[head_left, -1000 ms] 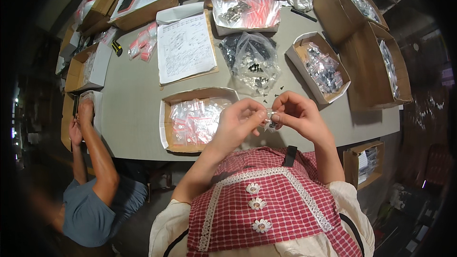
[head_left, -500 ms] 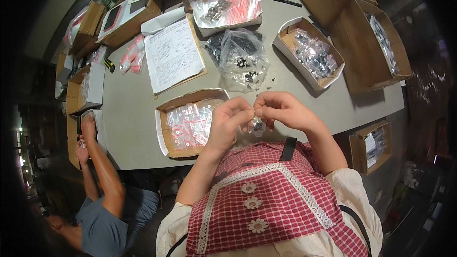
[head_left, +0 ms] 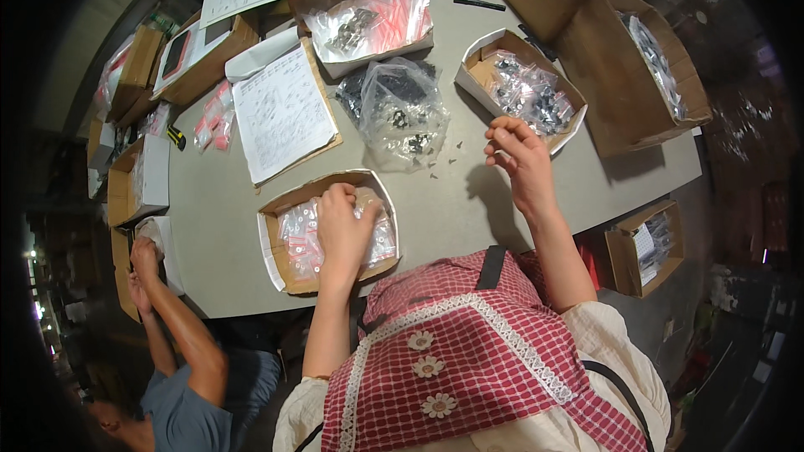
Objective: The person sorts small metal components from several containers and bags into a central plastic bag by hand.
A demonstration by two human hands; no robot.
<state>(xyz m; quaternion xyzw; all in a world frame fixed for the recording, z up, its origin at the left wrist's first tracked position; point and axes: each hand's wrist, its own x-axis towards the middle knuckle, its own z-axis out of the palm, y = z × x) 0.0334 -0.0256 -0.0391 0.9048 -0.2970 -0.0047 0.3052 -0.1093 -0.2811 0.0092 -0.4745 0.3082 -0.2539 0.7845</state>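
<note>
My left hand [head_left: 342, 230] is inside a low cardboard box [head_left: 266, 238], over small clear zip bags [head_left: 301, 230] with red strips and white ring-shaped pieces. Its thumb stands apart from the bent fingers, whose tips are partly hidden among the bags. My right hand [head_left: 519, 155] hangs above the table beside the near end of another white-edged box [head_left: 471, 75]. Its fingers are loosely curled and apart, with nothing visible between them. Filled zip bags [head_left: 536, 92] with dark and white pieces lie in that box.
An open clear plastic bag [head_left: 406, 125] of small dark parts lies mid-table, with a few loose screws [head_left: 452, 161] nearby. Behind it stands a box of red-striped bags [head_left: 381, 25]. Drawings [head_left: 285, 109] lie left. Tall cartons [head_left: 620, 84] stand right. A co-worker's arms [head_left: 180, 318] reach in at left.
My hands have parted. My left hand moved left into the box of ring bags; my right moved up and right. The small bag of dark parts they held together is no longer in them.
</note>
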